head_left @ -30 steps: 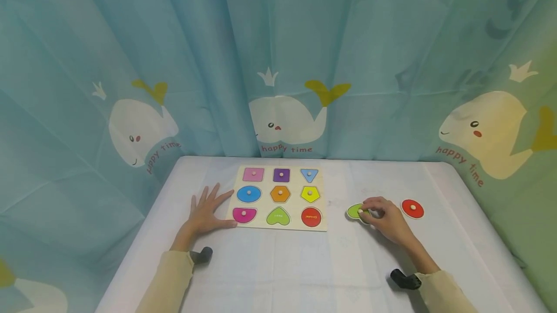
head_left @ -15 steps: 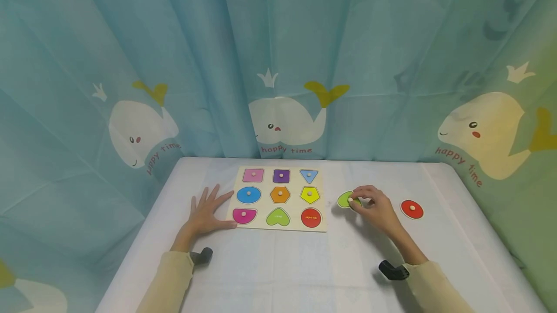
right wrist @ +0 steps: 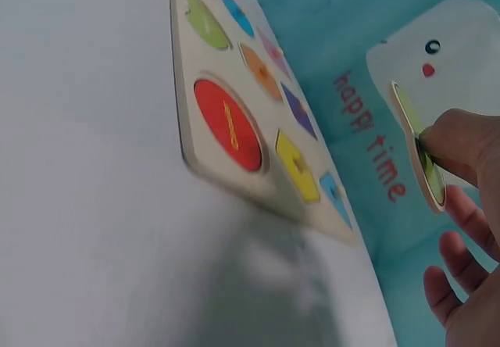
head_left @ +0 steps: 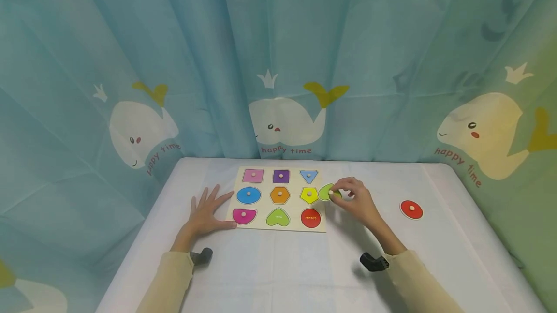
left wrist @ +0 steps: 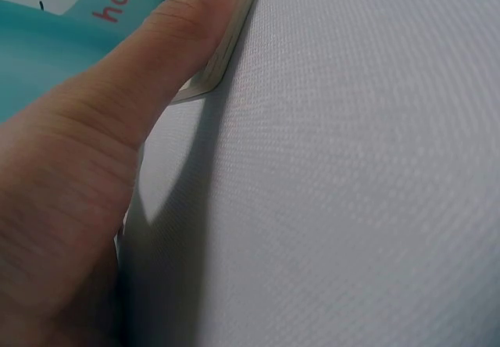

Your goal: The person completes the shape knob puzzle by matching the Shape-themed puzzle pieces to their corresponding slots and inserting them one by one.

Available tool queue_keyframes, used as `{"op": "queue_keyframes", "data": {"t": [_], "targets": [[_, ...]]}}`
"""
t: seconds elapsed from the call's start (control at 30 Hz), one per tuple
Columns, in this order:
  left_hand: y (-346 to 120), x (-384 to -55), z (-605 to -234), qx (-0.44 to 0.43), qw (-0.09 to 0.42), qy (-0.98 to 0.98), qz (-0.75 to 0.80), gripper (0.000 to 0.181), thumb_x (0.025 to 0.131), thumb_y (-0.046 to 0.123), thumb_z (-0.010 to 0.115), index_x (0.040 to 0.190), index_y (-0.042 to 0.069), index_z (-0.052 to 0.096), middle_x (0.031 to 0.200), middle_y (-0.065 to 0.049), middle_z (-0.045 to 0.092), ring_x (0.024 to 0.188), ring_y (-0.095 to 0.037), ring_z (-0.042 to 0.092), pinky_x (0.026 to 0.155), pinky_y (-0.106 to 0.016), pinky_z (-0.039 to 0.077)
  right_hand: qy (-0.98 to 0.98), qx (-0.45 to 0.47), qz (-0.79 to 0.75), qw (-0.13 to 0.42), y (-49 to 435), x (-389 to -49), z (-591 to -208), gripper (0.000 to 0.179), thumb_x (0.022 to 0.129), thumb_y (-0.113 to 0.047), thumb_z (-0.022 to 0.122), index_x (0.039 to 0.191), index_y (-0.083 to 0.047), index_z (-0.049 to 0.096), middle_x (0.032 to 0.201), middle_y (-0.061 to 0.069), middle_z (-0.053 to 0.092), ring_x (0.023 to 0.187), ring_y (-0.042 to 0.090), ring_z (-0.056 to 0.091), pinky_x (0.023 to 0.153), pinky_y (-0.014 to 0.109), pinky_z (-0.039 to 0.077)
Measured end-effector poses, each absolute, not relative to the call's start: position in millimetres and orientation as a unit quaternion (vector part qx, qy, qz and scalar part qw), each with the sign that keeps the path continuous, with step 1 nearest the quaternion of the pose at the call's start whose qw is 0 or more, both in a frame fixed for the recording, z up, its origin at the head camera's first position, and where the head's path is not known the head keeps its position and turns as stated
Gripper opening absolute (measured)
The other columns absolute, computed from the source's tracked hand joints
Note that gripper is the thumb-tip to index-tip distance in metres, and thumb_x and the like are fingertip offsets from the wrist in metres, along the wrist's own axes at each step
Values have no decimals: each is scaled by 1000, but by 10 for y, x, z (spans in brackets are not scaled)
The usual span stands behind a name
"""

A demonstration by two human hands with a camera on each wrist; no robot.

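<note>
A wooden shape puzzle board [head_left: 296, 206] lies flat on the table. My left hand [head_left: 204, 214] is spread beside it, thumb and a fingertip touching its left edge; the left wrist view shows the thumb [left wrist: 156, 50] on the board's corner. Above the board's right edge, my right hand [head_left: 358, 201] pinches the knob of a green heart puzzle piece [head_left: 325, 192], raised and tilted in the right wrist view. The heart recess [head_left: 278, 216] and the red circle recess [head_left: 311, 217] show their printed bottoms. Several other recesses hold knobbed pieces, such as the yellow pentagon [head_left: 309, 195].
A red circle puzzle piece [head_left: 411, 209] with a knob lies on the white table [head_left: 278, 269], right of my right hand. Behind the table hangs a blue curtain [head_left: 196, 61] printed with whales. Small black devices [head_left: 373, 261] sit at both wrists.
My right hand has lifted the green heart piece off the table and carried it left to the board's right edge. My left hand stays where it was.
</note>
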State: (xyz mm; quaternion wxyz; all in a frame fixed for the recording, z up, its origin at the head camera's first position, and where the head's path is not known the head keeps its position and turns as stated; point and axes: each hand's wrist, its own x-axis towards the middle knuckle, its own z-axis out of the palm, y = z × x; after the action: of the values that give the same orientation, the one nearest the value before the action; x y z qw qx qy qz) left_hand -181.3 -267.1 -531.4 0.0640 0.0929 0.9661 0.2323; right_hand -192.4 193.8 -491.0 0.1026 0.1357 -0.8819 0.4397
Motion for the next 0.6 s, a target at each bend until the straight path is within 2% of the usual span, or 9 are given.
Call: {"op": "queue_keyframes", "data": {"t": [0.33,0.6], "targets": [[-2687,-1817,-5349,90,64,968,227,105,71,69,80,158,24,42,170,-22,13,153,-53,-3,112,-78,-10,-869,157,461,90,1625,-1953,-4841,12,87,-14,83,98,-15,79,113,5,66,108,26,53,82,41,47],[-2675,-1812,-5327,91,64,966,233,106,71,69,80,159,24,41,170,-21,13,153,-53,-4,112,-77,-11,-862,170,472,72,1345,-1966,-4866,10,87,-16,82,97,-16,80,114,4,65,109,25,51,85,47,49]]}}
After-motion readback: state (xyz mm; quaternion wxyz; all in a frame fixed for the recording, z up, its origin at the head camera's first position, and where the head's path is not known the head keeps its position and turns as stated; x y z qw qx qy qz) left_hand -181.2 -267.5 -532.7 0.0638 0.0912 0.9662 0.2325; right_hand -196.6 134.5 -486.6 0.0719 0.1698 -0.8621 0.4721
